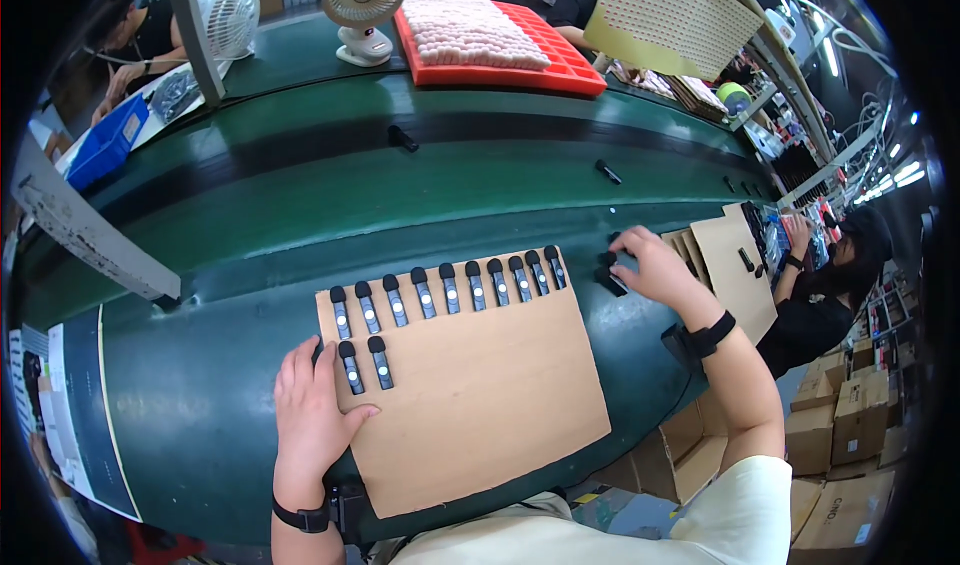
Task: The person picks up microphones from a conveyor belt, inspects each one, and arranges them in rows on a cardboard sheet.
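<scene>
A brown cardboard sheet (480, 395) lies on the green bench in front of me. Along its far edge runs a row of small clip-on microphones (448, 287) with black foam tops and grey bodies. Two more microphones (380, 363) start a second row at the left. My left hand (308, 400) lies flat over the sheet's left edge, fingers stretched and thumb apart; something dark shows beside its fingertips. Right of the sheet, my right hand (652, 267) pinches a small black microphone (608, 261), partly hidden by the fingers. Another dark piece (611, 283) sits just below it.
Beyond the bench, a green conveyor belt (480, 175) carries scattered microphones (608, 172). A red tray (560, 75) of pale pieces and a white fan (363, 10) stand behind it. A metal post (95, 230) rises at left. Cardboard sheets (735, 270) and a co-worker (825, 295) are at right.
</scene>
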### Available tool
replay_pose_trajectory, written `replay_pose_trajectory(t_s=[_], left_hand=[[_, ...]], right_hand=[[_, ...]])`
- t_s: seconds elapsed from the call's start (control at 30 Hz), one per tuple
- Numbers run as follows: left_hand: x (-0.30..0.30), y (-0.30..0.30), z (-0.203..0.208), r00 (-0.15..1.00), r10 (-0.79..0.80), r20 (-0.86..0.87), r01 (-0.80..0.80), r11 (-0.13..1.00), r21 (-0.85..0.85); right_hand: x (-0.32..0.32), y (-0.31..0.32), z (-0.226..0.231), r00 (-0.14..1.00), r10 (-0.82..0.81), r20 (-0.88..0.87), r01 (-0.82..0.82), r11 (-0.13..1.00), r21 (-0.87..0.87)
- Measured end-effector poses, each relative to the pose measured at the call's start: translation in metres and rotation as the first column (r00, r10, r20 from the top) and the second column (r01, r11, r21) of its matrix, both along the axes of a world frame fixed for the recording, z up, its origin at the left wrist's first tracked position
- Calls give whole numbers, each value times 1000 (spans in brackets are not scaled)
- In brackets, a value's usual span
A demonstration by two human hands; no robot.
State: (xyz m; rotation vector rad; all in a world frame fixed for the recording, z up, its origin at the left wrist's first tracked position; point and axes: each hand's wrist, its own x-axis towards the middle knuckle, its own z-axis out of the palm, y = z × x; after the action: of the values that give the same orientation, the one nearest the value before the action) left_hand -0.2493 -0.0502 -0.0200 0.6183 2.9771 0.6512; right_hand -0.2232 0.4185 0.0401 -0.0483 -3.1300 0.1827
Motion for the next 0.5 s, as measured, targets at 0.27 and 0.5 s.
replay_pose_trajectory(t_s=[0.27,0.5], left_hand=[[-3,-3,2,1000,-3,-13,4,1000,28],[-1,-8,1,999,-13,-35,15,998,56]], right_hand=[[-126,-105,25,970,241,13,-241,970,-17],[-247,-203,-13,938,270,217,-276,961,-1]])
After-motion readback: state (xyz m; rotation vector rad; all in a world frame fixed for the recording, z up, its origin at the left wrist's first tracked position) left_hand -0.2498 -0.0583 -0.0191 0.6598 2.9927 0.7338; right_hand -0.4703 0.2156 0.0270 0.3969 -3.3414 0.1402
